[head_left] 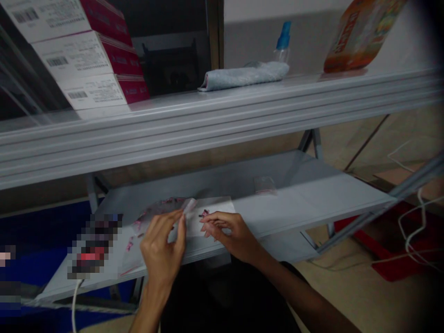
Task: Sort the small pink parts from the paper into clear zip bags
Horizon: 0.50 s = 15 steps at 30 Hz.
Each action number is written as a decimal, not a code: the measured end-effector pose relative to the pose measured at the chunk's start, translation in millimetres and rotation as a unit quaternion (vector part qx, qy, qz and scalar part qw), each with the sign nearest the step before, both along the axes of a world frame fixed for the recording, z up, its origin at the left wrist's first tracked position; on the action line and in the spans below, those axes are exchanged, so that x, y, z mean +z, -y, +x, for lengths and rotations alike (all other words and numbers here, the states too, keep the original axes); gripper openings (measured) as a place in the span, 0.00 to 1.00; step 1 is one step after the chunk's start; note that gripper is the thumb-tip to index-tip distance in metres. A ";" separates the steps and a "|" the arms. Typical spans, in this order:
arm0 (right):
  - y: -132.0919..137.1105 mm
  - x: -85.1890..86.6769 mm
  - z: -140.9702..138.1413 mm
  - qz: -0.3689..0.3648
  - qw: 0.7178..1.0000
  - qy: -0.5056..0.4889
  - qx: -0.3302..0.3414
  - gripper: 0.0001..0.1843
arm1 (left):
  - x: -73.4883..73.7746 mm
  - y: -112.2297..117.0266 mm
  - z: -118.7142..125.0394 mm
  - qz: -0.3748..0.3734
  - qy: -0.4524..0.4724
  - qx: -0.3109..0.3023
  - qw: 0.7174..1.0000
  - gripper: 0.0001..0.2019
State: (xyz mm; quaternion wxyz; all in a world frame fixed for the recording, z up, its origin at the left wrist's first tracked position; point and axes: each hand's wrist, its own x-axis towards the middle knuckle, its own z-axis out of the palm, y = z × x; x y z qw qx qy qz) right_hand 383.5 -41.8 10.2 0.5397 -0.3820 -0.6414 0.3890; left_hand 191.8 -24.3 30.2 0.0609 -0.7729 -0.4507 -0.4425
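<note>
Grey lower shelf (326, 189): work surface; the upper shelf (208, 132) runs across the scene above its far side.
Left hand (162, 243): over the near edge of the clear bag (152, 208); thumb and index bent to a narrow gap, fingertips at the bag's right end. Can't tell if they pinch it.
Right hand (231, 230): fingers loosely gathered, narrow gap, over the white sheet (224, 204); can't tell if anything is held.
Pink-and-dark pieces (204, 213): small clump on the sheet, just beyond the right fingertips. More pink bits show in and around the bag, left; too dim to count.
Obstructions: left hand hides part of the bag, right hand part of the sheet.
Small clear packet (265, 186): far right of the sheet, well apart.
Blurred-out object (95, 247): left of the bag; white cable (74, 303) at its near end.
Upper shelf load: stacked boxes (93, 90) left, folded cloth (246, 76) mid, blue-capped bottle (282, 46) behind it, orange pack (357, 41) right.
Red bin (391, 266): low right, cables over it.
</note>
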 end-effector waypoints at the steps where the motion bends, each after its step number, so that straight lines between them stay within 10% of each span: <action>1: 3.3 0.1 -4.5 -0.022 0.999 -0.026 0.029 0.12 | 0.4 12.7 4.8 -0.007 -0.004 -0.047 0.999 0.09; 15: 8.4 -0.9 -5.0 -0.095 0.983 -0.124 0.099 0.15 | -3.6 41.4 19.1 -0.079 0.081 -0.105 0.988 0.09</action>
